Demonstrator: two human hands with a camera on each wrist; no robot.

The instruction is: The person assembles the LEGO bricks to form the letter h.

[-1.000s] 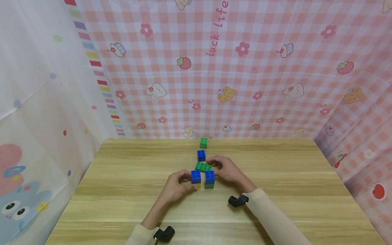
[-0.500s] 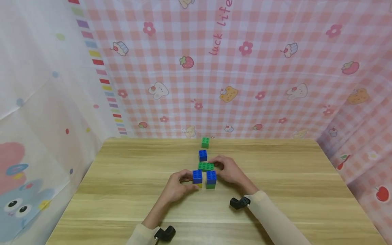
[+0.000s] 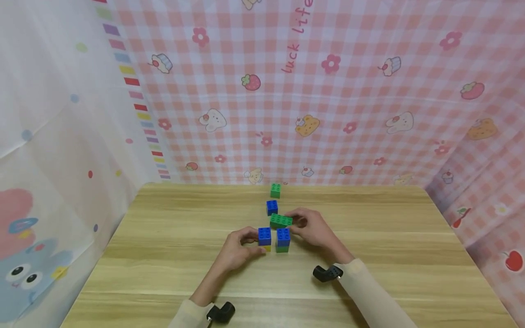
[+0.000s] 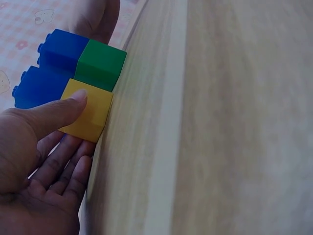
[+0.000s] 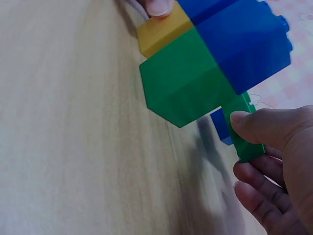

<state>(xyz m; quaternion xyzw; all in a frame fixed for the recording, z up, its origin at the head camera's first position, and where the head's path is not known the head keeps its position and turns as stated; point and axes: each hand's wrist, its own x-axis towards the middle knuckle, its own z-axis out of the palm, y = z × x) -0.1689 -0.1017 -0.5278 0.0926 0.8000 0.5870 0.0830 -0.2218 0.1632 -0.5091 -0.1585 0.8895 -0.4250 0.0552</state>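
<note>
My left hand [image 3: 235, 250] pinches a two-brick stack, thumb on the yellow lower brick [image 4: 95, 115] with a blue brick [image 3: 264, 236] on top. Close to its right stands a second stack, a blue brick [image 3: 283, 237] over a green one [image 5: 178, 81]. Behind the stacks, my right hand [image 3: 315, 228] grips a long green brick [image 3: 280, 221] by its right end between thumb and fingers. In the right wrist view that long brick [image 5: 248, 147] looks raised off the table, tilted beside the second stack.
Farther back on the wooden table [image 3: 184, 273] sit a single blue brick [image 3: 272, 207] and, near the rear edge, a small green brick [image 3: 275, 190]. A pink checked cloth [image 3: 262, 105] hangs behind the table.
My right hand has drawn the long green brick slightly to the right and turned it a little. The left hand still holds its stack in place. The head view has shifted slightly.
</note>
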